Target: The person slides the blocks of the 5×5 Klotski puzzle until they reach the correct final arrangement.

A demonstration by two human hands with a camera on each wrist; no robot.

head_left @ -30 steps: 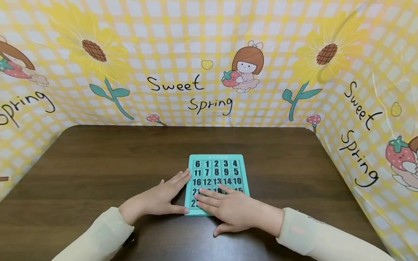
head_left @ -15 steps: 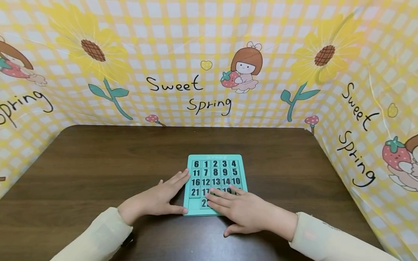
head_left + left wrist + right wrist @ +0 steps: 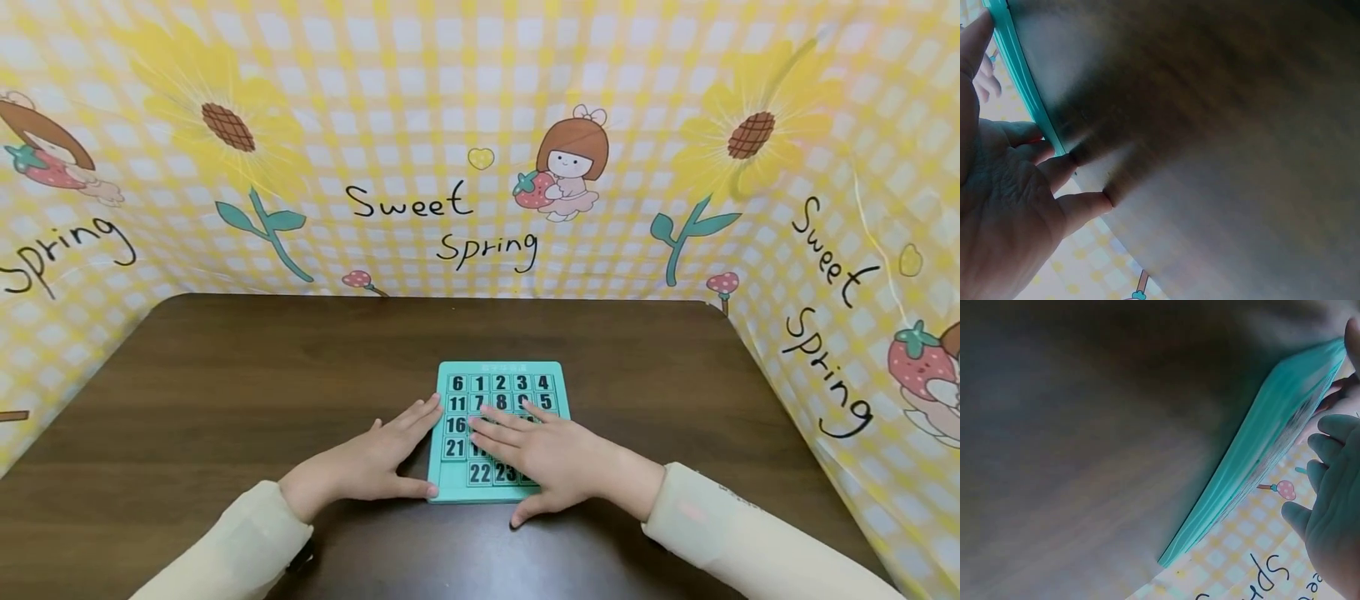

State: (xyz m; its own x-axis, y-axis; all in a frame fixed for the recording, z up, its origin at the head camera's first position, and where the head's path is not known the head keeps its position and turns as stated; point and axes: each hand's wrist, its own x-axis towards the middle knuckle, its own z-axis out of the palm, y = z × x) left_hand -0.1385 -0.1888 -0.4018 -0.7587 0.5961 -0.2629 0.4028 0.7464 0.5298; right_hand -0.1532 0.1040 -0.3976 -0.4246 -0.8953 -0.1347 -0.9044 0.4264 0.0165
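A teal number sliding puzzle (image 3: 501, 367) lies flat on the table. Its bottom-left slot is bare, and tile 22 (image 3: 480, 473) stands just right of that gap. My left hand (image 3: 363, 458) rests along the puzzle's left side, thumb at the lower corner and fingertips higher up the edge. Over the middle and lower right tiles spreads my right hand (image 3: 557, 458), fingers straight, hiding several numbers; whether they touch is unclear from above. In the right wrist view those fingers (image 3: 1329, 447) appear raised above the board's face. The left wrist view shows fingertips against the teal rim (image 3: 1022, 81).
The dark wooden table (image 3: 285, 350) extends around the puzzle on every side. Behind it and along both sides hangs a yellow checked cloth (image 3: 420, 108) with printed flowers and lettering.
The bottom-row tiles have slid right, baring the bottom-left slot. My right hand moved right with them, then up the board to the middle rows. My left hand stays at the edge.
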